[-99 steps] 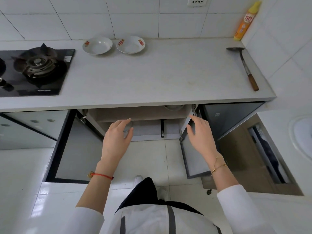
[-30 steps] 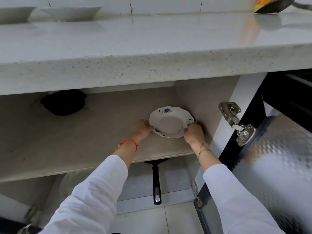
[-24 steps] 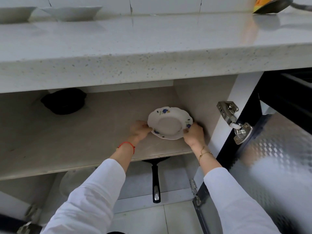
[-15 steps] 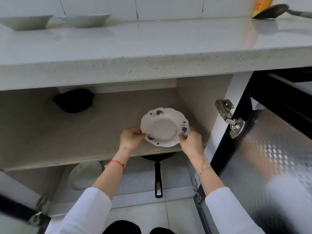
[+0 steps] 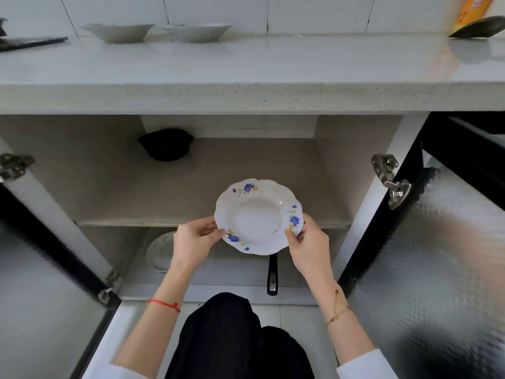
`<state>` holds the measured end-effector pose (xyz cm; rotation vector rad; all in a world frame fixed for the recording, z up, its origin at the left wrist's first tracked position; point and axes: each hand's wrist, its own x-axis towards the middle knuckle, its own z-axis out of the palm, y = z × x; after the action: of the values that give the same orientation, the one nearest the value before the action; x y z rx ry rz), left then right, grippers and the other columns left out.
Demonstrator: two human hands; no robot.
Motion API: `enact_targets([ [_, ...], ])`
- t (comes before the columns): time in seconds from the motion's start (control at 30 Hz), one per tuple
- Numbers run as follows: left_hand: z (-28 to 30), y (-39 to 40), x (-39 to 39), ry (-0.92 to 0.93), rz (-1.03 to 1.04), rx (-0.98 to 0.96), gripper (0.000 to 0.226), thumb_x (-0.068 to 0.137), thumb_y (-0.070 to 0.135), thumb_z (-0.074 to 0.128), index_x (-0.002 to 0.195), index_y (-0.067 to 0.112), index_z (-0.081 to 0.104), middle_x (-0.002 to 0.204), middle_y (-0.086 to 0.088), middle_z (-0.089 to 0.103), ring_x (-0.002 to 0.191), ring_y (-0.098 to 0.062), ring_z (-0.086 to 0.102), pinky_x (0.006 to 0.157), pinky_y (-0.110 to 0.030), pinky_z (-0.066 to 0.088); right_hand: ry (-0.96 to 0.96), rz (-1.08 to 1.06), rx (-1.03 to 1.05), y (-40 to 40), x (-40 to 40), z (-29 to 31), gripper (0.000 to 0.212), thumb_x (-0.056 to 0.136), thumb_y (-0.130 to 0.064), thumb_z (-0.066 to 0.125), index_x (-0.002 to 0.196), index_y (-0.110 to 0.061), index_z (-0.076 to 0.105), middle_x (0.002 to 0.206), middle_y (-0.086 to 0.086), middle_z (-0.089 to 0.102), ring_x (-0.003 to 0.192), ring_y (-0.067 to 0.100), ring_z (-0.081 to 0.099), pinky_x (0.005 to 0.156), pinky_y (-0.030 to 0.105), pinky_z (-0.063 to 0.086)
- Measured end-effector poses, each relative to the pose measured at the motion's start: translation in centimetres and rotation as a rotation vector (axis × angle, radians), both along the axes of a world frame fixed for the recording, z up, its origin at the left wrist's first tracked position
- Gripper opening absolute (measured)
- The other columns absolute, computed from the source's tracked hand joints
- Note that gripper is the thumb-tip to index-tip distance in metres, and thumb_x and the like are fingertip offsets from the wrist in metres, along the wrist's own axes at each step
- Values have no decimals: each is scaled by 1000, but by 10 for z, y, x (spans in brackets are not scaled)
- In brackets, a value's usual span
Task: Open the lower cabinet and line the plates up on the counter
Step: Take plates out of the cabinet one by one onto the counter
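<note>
Cabinet open, third plate on its way out.

Both doors stand wide; the left hand (image 5: 194, 243) and right hand (image 5: 310, 248) pinch the flowered plate (image 5: 258, 216) mid-frame. Two dishes (image 5: 117, 32) sit on the bench (image 5: 246, 69); another plate (image 5: 159, 251) waits below.

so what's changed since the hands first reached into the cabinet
Both hands took hold of the blue-flowered plate on the upper shelf and drew it out toward the person, past the shelf edge; the left hand and right hand now pinch its rim on either side. The two white dishes on the counter, the black pan handle and the plate on the cabinet floor stayed put.
</note>
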<state>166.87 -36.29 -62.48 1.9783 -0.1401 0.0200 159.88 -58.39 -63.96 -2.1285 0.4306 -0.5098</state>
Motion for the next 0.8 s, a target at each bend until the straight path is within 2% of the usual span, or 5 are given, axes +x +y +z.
enact_targets([
  [0.2, -2, 19, -21, 27, 95, -64, 28, 76, 13, 75, 98, 31, 76, 81, 22, 74, 80, 14, 66, 73, -1, 46, -30, 34, 53, 18, -11, -2, 39, 87, -15, 61, 124, -26, 53, 96, -9, 65, 79, 2, 60, 62, 3, 41],
  [0.3, -9, 25, -24, 39, 110, -109, 30, 76, 13, 74, 100, 31, 76, 84, 21, 75, 82, 9, 68, 82, -16, 50, -41, 18, 84, 23, -10, -7, 37, 89, -11, 58, 124, -24, 55, 84, -16, 64, 74, -6, 61, 62, -3, 40],
  [0.43, -24, 34, -16, 56, 137, -154, 31, 77, 8, 75, 104, 23, 76, 87, 13, 76, 86, -3, 71, 85, -24, 54, -12, -22, 129, 30, -1, -17, 35, 89, -9, 56, 121, -22, 59, 71, -16, 63, 71, -12, 58, 61, -4, 38],
  [0.7, -21, 49, -14, 216, 177, -211, 35, 78, 2, 74, 100, 30, 74, 87, 16, 76, 85, -1, 71, 76, -12, 54, 113, -94, 223, 55, 8, -3, 36, 88, -7, 59, 121, -21, 58, 77, -10, 66, 69, -11, 58, 60, -4, 39],
  [0.8, 4, 55, -25, 267, 197, -212, 36, 79, -2, 71, 97, 29, 75, 82, 20, 75, 80, 3, 70, 67, -5, 50, 209, -90, 246, 66, 0, 18, 30, 88, -6, 59, 117, -13, 59, 76, -25, 65, 68, -12, 58, 59, -2, 40],
])
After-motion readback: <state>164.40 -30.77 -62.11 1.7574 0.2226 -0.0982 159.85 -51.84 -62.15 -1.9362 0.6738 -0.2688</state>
